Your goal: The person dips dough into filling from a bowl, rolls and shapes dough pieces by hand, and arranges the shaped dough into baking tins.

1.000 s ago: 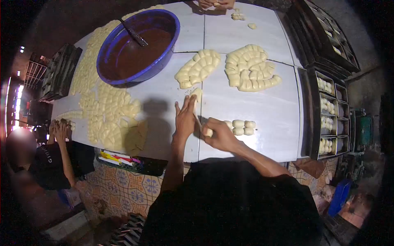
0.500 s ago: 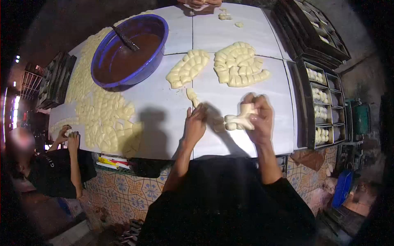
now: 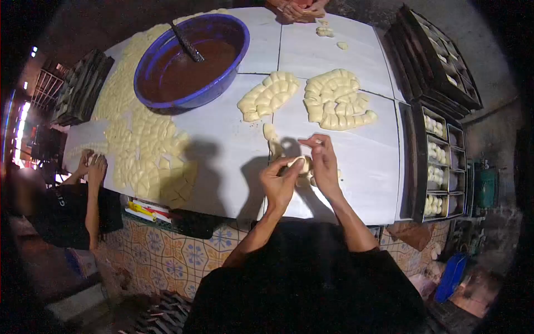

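Dough piece, smooth, pale, pinched in left grip; right grip unclear.

Head camera: worn on the head, facing forward and down
Black shirt: bottom edge, nearest the lens
Left hand, right hand: mid-view, close, seen from above
White table: viewed from its near side, far edge at top
Corners: black, rounded

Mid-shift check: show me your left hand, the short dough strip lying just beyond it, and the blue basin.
Left hand (image 3: 279, 186): head view, middle of the hand.
Dough strip (image 3: 270, 132): head view, its far end.
Blue basin (image 3: 216, 93): head view, its near outer wall.
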`<state>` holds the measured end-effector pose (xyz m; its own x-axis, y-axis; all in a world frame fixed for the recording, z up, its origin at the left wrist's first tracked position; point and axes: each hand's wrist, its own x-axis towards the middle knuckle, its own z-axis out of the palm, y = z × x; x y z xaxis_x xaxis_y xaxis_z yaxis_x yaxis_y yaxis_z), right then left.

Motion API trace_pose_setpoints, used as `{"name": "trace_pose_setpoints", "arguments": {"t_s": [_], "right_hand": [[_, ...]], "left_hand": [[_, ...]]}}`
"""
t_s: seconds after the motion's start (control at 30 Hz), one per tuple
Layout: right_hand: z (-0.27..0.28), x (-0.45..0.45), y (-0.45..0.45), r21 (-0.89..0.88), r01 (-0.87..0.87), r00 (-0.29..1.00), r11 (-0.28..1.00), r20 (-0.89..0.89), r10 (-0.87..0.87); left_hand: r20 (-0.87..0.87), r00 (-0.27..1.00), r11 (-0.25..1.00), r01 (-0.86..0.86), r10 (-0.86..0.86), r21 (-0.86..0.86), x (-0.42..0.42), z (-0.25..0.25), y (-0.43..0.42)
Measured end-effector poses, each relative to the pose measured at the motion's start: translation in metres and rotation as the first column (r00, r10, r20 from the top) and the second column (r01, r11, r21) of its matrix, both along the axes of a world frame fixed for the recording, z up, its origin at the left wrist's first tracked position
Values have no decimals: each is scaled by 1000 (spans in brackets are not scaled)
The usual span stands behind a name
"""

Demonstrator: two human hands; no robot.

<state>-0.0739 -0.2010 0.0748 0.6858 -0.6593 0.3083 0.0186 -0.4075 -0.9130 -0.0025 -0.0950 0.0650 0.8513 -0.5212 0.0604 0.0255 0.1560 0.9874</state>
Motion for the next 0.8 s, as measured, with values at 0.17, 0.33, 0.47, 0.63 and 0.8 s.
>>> {"name": "trace_pose_setpoints", "arguments": {"t_s": [0.17,0.33,0.47,0.63,0.8], "right_hand": [[8,11,10,-142,-277,958,950,-115,263],[4,22,-18,624,-438,882,647,159,444],[-2,40,-28,519,-357,934,777,179,310],[-8,46,-27,544,-266,964,796,140,227],[-22,54,-29,577,-263,965,773,174,198]], "left_hand": [[-809,330,856,-1,-487,-516,15,-2,5],[-354,310,416,161,-882,-895,60,20,-7],[-230,816,755,331,-530,-566,194,63,-49],[513,828,728,-206,-227,655,370,15,-89],[239,900,512,-20,-364,859,342,44,-88]]}}
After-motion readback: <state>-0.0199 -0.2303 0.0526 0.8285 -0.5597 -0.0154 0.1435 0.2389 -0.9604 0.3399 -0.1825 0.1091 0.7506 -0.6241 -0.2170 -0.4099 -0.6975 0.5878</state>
